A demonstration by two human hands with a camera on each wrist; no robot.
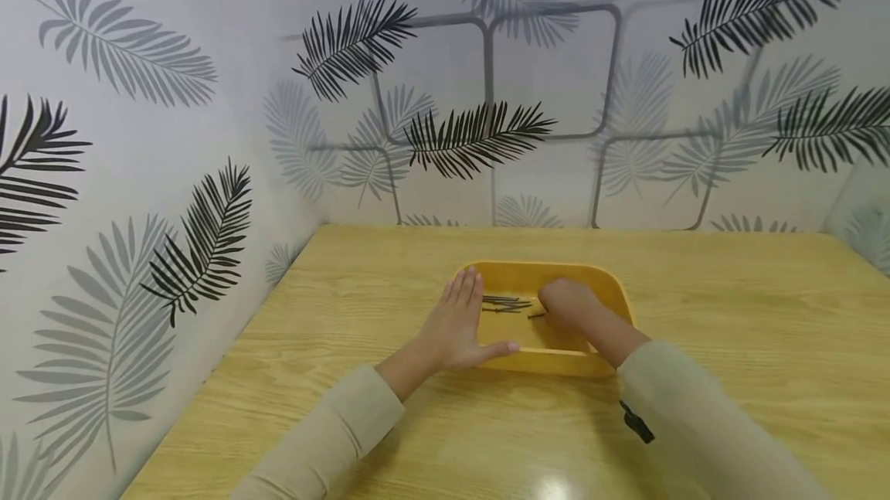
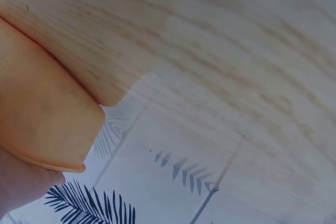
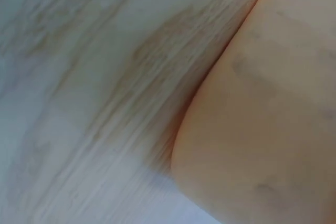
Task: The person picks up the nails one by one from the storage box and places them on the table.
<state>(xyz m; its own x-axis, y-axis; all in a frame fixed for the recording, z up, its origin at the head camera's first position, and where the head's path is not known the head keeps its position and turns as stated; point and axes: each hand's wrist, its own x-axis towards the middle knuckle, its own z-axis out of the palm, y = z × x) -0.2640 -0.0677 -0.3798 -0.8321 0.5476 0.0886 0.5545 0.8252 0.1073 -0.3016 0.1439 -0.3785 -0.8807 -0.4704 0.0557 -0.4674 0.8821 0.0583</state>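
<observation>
A yellow plastic tray stands on the wooden table. My left hand rests over its left end, with straight fingers together and the thumb along the front rim. Inside lie several thin dark nails, or possibly screws, loosely side by side near the left hand. My right hand reaches into the tray's right half with its fingers curled down. One more nail lies right at its edge, partly covered. The fingertips are hidden. Both wrist views show mostly the outside of the tray wall.
The wood-grain table extends around the tray. Behind and to the left are walls with a leaf pattern. A small black tab hangs by the right sleeve.
</observation>
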